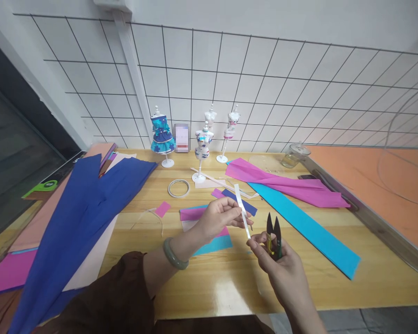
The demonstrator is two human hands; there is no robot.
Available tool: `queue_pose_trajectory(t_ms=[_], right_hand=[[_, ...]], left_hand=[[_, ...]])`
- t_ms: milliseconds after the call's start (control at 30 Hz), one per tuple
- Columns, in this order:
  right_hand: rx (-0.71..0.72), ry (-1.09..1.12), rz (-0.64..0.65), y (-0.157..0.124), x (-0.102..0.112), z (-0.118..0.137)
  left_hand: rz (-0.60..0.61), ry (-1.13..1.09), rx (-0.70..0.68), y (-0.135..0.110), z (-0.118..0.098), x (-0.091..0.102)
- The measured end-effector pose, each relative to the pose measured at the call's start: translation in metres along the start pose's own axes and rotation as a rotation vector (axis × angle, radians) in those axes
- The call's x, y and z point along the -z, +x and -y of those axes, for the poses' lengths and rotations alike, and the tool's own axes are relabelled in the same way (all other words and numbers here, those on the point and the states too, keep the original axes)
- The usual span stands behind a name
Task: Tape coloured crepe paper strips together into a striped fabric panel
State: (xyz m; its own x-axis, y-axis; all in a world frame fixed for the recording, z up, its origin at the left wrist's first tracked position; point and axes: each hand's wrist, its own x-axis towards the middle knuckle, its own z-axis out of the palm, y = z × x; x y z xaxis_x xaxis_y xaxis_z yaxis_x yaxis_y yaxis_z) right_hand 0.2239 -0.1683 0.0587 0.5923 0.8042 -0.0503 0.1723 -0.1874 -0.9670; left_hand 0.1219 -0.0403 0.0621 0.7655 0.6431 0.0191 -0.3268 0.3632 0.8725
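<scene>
My left hand [218,217] pinches a narrow white strip of tape [241,208] and holds it upright over the wooden table [209,278]. My right hand [277,260] grips small thread snips [274,234] with dark blades pointing up; its thumb and forefinger touch the strip's lower end. Under the hands lie small pieces of pink, blue and cyan crepe paper [212,243]. A jade bangle [174,255] is on my left wrist.
A roll of tape [179,188] lies beyond the hands. Several small mannequins [162,135] in paper dresses stand at the back. Long dark blue sheets [80,218] lie left, a cyan strip [303,222] and a magenta sheet [282,183] right. A glass jar [294,155] stands near the wire-grid wall.
</scene>
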Motion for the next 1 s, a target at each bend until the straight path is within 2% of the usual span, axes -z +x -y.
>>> queue_pose_trajectory(t_ms=[233,333,500,733,800,900,1000], right_hand=[[-0.018,0.026,0.014,0.0,0.0,-0.003],[-0.071,0.102,0.065,0.002,0.004,-0.01],[-0.134,0.295,0.187,0.005,0.01,-0.019],[-0.124,0.313,0.2,-0.003,0.009,-0.015],[-0.172,0.323,0.175,-0.001,0.008,-0.017],[-0.321,0.326,0.124,0.004,0.007,-0.021],[-0.427,0.307,0.155,0.004,0.005,-0.018]], left_hand=[[-0.021,-0.015,0.015,0.001,0.0,0.001],[-0.031,-0.009,0.022,0.001,-0.001,0.001],[0.023,0.004,0.018,0.0,-0.002,0.0],[-0.011,-0.039,0.009,0.001,-0.001,0.003],[0.007,-0.057,0.012,0.002,-0.001,0.004],[0.031,-0.066,0.009,0.001,-0.002,0.004],[0.04,-0.058,0.012,0.0,-0.002,0.003]])
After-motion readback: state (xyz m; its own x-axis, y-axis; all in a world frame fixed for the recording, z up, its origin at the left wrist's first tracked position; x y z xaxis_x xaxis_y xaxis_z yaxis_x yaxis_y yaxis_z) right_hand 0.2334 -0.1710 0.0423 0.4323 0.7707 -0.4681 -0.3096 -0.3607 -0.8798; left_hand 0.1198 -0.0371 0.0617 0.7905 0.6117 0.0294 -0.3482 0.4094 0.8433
